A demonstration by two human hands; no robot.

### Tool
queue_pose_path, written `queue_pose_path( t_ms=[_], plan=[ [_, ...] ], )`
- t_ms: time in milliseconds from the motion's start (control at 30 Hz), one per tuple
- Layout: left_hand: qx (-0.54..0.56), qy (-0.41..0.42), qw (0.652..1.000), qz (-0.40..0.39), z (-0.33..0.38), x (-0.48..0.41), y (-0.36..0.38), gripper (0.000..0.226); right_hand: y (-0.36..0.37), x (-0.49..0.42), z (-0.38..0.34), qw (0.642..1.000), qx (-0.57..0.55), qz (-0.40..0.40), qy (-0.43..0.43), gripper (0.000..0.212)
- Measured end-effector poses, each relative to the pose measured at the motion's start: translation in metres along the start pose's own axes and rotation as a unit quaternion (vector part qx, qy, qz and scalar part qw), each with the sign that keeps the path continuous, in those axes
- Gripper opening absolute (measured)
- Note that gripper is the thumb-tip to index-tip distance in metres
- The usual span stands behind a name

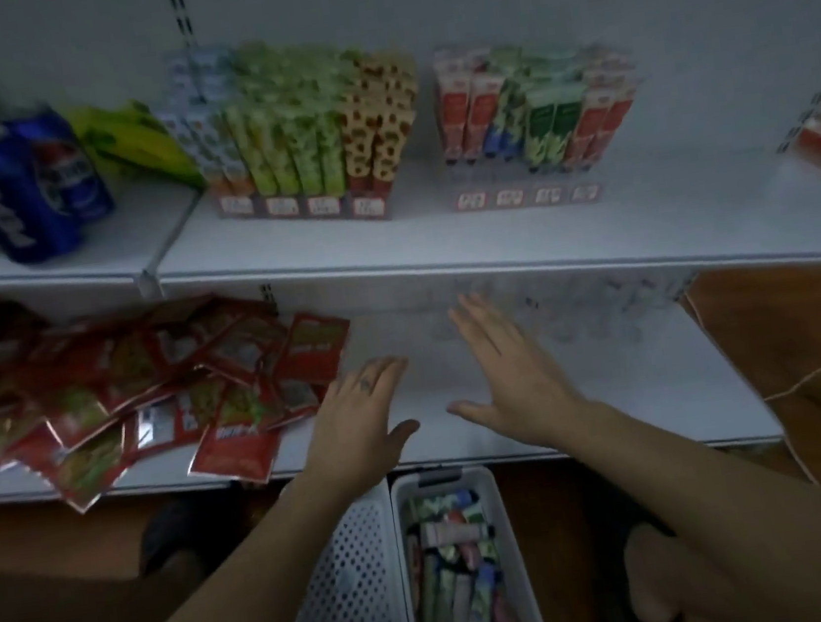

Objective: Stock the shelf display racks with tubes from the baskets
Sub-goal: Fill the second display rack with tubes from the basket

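Both hands are released and hold nothing. The left hand [359, 415] is flat, palm down, fingers straight, over the smooth white metal lower shelf [640, 386], its fingertips just beside a scatter of crinkled red foil sachets [149, 389]. The right hand [509, 376] is next to it, fingers straight and spread, thumb pointing toward the left one. Whether either palm touches the shelf cannot be told. Something clear and blurred [595, 314] sits at the back of this shelf beyond the right fingertips; its shape is too faint to make out.

On the white upper shelf [441, 240], from the left, stand two glossy blue drink cans [21, 188], then crumpled yellow-green soft packets [134, 138]. Next is a tiered display rack [302, 207] packed with upright printed tubes [293, 134] in pale blue, green and brown-spotted rows, with price tags along its front. To its right, a clear display rack [528, 195] holds upright red, blue and green tubes [539, 109].

Below, on the brown floor [63, 534], a white perforated plastic basket [349, 587] lies partly under the left forearm. Touching its right side, a second white plastic basket [521, 555] holds loose soft squeeze tubes [457, 579] lying lengthwise, in green, pink, white and blue. A thin pale cord [819, 374] trails at far right.
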State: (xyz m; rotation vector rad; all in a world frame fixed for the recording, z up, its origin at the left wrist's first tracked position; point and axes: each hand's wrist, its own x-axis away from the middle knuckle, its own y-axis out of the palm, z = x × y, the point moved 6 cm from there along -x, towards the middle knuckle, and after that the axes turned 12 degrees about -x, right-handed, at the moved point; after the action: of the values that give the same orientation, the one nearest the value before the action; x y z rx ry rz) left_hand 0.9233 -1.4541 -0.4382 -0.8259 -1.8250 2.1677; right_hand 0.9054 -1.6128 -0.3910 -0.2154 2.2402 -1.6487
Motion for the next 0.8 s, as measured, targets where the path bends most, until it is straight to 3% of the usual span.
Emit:
queue_pose_path(
  t_ms=[167,300,400,500,633,800],
  plan=[
    [0.010,-0.032,0.987,-0.160,-0.006,0.044,0.073,0.074,0.072,0.034,0.013,0.987,-0.012,-0.154,0.053,0.100],
    [-0.006,-0.028,0.950,-0.310,-0.006,0.079,0.122,0.080,0.127,0.077,0.039,0.943,-0.068,-0.266,0.190,0.100],
    [-0.007,-0.007,0.927,-0.374,0.004,0.094,0.143,0.081,0.162,0.101,0.048,0.912,-0.084,-0.332,0.226,0.094],
    [-0.020,0.039,0.924,-0.380,0.021,0.094,0.151,0.076,0.183,0.107,0.056,0.889,-0.089,-0.374,0.249,0.086],
    [-0.011,0.090,0.912,-0.399,0.037,0.098,0.166,0.069,0.202,0.106,0.052,0.874,-0.133,-0.372,0.284,0.071],
    [-0.070,0.212,0.914,-0.338,0.049,0.107,0.178,0.053,0.248,0.123,0.030,0.846,-0.094,-0.473,0.229,0.043]
  ],
)
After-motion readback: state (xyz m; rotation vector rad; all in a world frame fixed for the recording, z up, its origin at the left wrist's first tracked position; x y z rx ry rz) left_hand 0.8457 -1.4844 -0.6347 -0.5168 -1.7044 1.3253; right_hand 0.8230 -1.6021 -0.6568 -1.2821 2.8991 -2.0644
